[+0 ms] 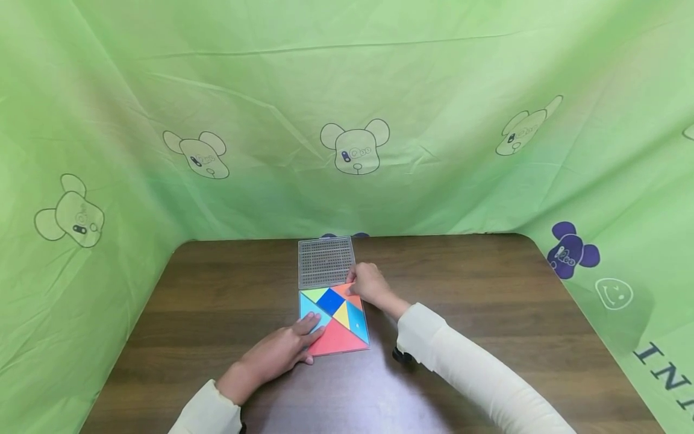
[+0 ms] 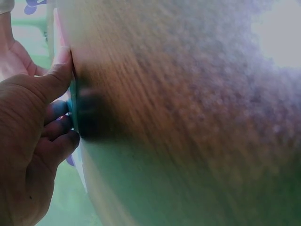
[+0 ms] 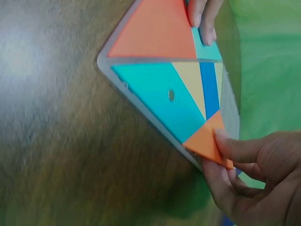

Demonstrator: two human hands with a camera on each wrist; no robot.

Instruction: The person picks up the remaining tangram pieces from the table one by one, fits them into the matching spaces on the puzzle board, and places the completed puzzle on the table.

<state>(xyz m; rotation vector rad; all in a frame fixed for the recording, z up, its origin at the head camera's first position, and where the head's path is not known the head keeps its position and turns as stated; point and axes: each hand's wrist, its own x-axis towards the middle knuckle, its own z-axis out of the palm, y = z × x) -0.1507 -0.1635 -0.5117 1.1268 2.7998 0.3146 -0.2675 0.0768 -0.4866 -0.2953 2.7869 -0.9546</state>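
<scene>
A tangram set lies in a clear plastic case, opened flat on the table. My right hand [image 1: 371, 284] pinches the orange triangle [image 3: 207, 141] at its outer corner, thumb on top and fingers beneath, its edge raised above the tray rim [image 3: 150, 120]. My left hand [image 1: 282, 351] rests with extended fingers on the large light-blue triangle [image 1: 309, 308], its thumb at the case's near edge. Beside these lie the large red triangle [image 1: 337, 339], blue square [image 1: 329, 301], yellow triangle [image 1: 343, 314], blue parallelogram [image 1: 356, 322] and yellow-green triangle [image 1: 315, 294].
The case's gridded clear lid [image 1: 325, 262] extends toward the back of the wooden table [image 1: 228, 289]. Green cloth [image 1: 271, 199] printed with bear heads hangs behind and at both sides. A small black object [image 1: 401, 355] shows under the right sleeve.
</scene>
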